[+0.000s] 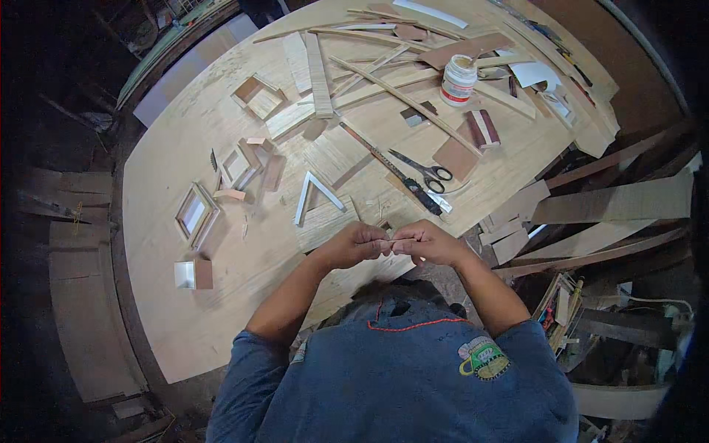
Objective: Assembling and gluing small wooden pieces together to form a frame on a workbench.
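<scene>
My left hand (356,245) and my right hand (430,244) meet fingertip to fingertip at the table's near edge, in front of my chest. Both are closed in a pinch. Whatever sits between the fingers is small and thin, mostly hidden, and I cannot make it out. Just beyond my left hand lies a flat wooden panel (319,224) with a white V-shaped strip (303,198) on it. Past my right hand are black-handled scissors (422,171) and a long, narrow tool with a black end (391,168).
Small wooden box frames (196,215) and a white-and-brown box (203,274) stand at the left. An open box (258,97) sits farther back. Wood strips (406,103), a white jar (459,80) and a dark red block (483,128) lie at the far right. Boards (613,199) lean beside the table.
</scene>
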The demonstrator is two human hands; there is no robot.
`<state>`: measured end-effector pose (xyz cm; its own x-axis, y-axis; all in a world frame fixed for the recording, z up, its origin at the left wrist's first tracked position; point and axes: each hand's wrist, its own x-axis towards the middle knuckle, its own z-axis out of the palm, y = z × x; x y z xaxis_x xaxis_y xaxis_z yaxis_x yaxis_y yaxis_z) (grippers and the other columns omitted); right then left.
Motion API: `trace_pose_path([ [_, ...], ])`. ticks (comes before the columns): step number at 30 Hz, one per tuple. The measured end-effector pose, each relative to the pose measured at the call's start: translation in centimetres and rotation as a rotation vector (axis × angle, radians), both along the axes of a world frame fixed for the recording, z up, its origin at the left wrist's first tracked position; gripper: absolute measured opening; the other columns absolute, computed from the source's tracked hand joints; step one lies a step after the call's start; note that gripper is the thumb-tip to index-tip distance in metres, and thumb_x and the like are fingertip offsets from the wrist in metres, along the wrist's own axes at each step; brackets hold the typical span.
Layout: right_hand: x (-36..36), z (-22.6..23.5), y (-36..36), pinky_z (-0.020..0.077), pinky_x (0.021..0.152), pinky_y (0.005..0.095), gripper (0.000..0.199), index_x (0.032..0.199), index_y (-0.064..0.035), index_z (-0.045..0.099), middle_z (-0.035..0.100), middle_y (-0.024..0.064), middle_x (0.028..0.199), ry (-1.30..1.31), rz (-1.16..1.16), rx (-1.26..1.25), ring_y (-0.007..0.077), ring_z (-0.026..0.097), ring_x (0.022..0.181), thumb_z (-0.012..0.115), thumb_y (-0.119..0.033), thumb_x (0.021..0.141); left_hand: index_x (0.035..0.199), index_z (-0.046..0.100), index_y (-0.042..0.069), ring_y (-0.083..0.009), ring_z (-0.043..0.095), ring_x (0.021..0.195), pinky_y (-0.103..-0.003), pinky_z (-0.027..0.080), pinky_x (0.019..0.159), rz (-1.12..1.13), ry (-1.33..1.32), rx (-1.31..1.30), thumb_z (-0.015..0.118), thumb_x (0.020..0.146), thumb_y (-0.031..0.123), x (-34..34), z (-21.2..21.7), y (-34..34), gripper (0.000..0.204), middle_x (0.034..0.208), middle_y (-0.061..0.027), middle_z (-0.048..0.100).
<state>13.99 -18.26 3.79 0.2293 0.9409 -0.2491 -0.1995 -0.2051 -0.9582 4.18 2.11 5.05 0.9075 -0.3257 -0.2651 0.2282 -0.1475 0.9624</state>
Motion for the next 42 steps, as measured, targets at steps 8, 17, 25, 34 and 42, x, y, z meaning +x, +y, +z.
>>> trace_pose_path([
  [8,0.0,-1.8,0.0,0.0442,0.046,0.0198,0.024,0.094,-0.0042,0.067,0.059,-0.0035,0.075,0.226,-0.01,0.024,0.0028,0.049,0.059,0.058,-0.026,0.092,0.087,0.065,0.003,-0.0033,0.034,0.054,-0.02,0.025,0.047,-0.013,0.221,-0.281,0.059,0.092,0.035,0.1,-2.0,0.4,0.033,0.064,0.006,0.047],
  [17,-0.7,-3.0,-0.3,0.0449,0.044,0.0194,0.023,0.092,-0.0052,0.066,0.06,-0.0017,0.076,0.407,-0.077,0.072,0.0034,0.05,0.057,0.056,-0.026,0.094,0.09,0.065,0.003,-0.0036,0.035,0.052,-0.019,0.024,0.044,-0.006,0.296,-0.422,0.061,0.091,0.035,-0.5,-3.1,0.3,0.033,0.066,0.0038,0.051],
  [25,-0.4,-3.1,0.1,0.0471,0.049,0.0236,0.024,0.09,-0.0066,0.067,0.061,-0.0009,0.076,0.224,-0.067,0.018,0.0086,0.056,0.061,0.057,-0.029,0.092,0.09,0.065,0.005,-0.006,0.044,0.058,-0.021,0.033,0.049,0.029,0.165,-0.275,0.059,0.091,0.034,-0.8,-4.1,0.2,0.03,0.075,0.0026,0.058],
  [34,-1.9,-1.3,0.9,0.0476,0.066,0.0414,0.023,0.095,-0.0056,0.067,0.064,0.0152,0.084,-1.058,-0.42,0.138,0.0349,0.06,0.076,0.065,-0.025,0.083,0.087,0.062,0.002,-0.029,0.058,0.06,-0.037,0.045,0.058,0.247,-0.385,0.49,0.058,0.09,0.02,-0.7,-2.4,-1.6,0.019,0.07,-0.0162,0.06],
  [42,-2.2,0.4,0.4,0.0474,0.066,0.0386,0.018,0.095,-0.0062,0.066,0.062,0.0168,0.079,-0.95,-0.31,0.155,0.0343,0.06,0.076,0.063,-0.021,0.085,0.082,0.061,0.005,-0.04,0.059,0.071,-0.045,0.046,0.061,0.093,-0.472,0.578,0.061,0.084,0.021,-1.3,-0.6,-0.7,0.016,0.074,-0.0172,0.062],
])
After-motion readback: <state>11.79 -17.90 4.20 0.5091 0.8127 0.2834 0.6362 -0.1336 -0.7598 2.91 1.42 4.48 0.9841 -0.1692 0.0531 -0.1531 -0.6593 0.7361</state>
